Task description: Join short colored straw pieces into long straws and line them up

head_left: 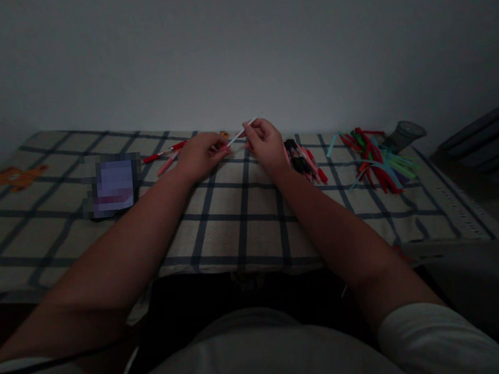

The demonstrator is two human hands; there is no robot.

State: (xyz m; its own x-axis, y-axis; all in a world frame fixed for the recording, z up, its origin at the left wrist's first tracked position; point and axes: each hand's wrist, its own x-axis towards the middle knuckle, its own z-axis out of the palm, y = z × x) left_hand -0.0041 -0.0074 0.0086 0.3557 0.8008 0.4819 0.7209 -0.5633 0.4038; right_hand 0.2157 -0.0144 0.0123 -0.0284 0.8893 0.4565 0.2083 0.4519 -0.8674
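My left hand [201,153] and my right hand [265,142] meet near the far middle of a checked tablecloth [234,211]. Both are closed in a pinch on one thin white rod [245,128], perhaps a pen refill, which slants up to the right past my right fingers. Just left of my left hand lie a red pen [164,153] and a pink pen [167,163]. A heap of black and red pens [303,159] lies right beside my right hand.
A blurred-out purple rectangle [113,185] lies at the left. A pile of red, green and blue strips [377,159] sits at the right, with a dark round container [403,134] behind it. An orange bear print [15,176] marks the cloth's far left. A pale wall rises behind.
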